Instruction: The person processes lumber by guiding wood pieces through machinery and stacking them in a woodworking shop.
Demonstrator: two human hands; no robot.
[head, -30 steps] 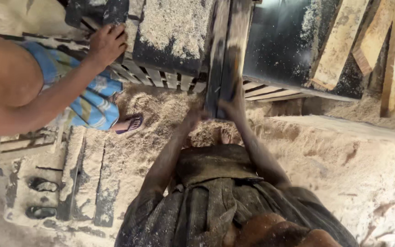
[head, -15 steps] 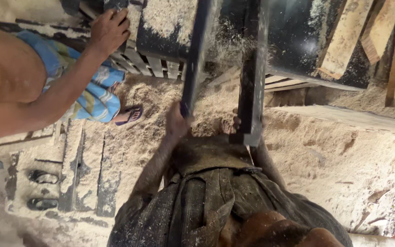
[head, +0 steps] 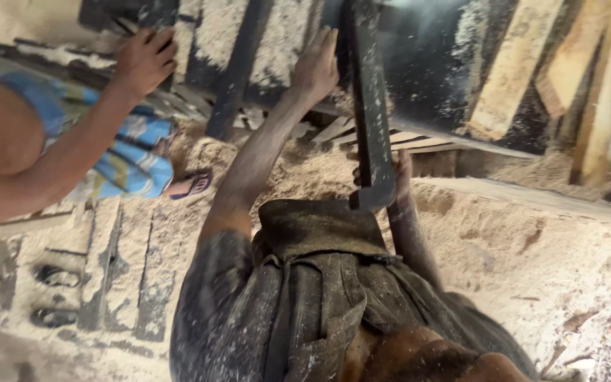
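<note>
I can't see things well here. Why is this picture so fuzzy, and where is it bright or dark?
Head view: the whole frame is soft with motion blur, worst at the left edge and the other person's arm; the left hand and dark plank are smeared; pale glare washes the top right above the black machine body; sawdust floor evenly lit.

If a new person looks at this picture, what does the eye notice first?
First, the dark wooden plank standing upright at centre, with the right hand gripping its lower end and the left hand open flat beside its top. Then another person's hand at upper left, above sawdust covering the ground.
</note>
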